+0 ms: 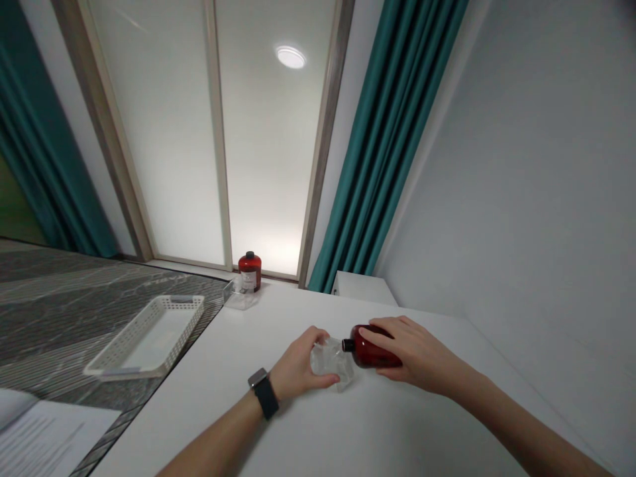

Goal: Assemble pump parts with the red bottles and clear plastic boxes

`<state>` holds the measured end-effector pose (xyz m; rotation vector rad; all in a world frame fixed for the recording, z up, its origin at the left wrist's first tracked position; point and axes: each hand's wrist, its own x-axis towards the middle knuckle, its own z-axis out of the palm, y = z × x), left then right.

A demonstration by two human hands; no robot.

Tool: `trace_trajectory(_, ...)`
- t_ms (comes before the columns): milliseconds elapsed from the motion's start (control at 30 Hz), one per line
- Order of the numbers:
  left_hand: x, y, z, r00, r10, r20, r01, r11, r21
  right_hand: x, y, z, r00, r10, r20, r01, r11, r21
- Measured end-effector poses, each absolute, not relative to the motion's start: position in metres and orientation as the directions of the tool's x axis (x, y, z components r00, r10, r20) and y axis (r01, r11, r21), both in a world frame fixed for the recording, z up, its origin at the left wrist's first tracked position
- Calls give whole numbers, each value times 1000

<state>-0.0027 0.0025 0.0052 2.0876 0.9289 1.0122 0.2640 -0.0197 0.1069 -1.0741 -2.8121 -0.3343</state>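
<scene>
My right hand (pixel 405 348) is wrapped round a dark red bottle (pixel 373 351) that lies tilted on its side. Its black neck (pixel 348 345) points left, at the rim of a clear plastic container (pixel 332 363). Thumb and fingers of my left hand (pixel 301 366) grip that container from the left, above the white table. Whether the neck touches the container, or any liquid flows, I cannot tell. A dark watch (pixel 264 392) sits on my left wrist. At the table's far left corner stands a second red bottle (pixel 250 265), upright with a black cap and a pale label.
A clear plastic box (pixel 242 296) stands before the second bottle. Left of the white table (pixel 238 344), on a grey patterned surface (pixel 54 298), are a white perforated basket (pixel 149 371) and printed papers (pixel 64 440). A white cabinet (pixel 365 287) stands behind, near teal curtains (pixel 382 146).
</scene>
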Motion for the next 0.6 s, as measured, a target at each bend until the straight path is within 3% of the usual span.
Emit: trace_trajectory(600,-3,4,3,455,804,383,319,-549,772,264,-22,109,-741,654,151,671,722,166)
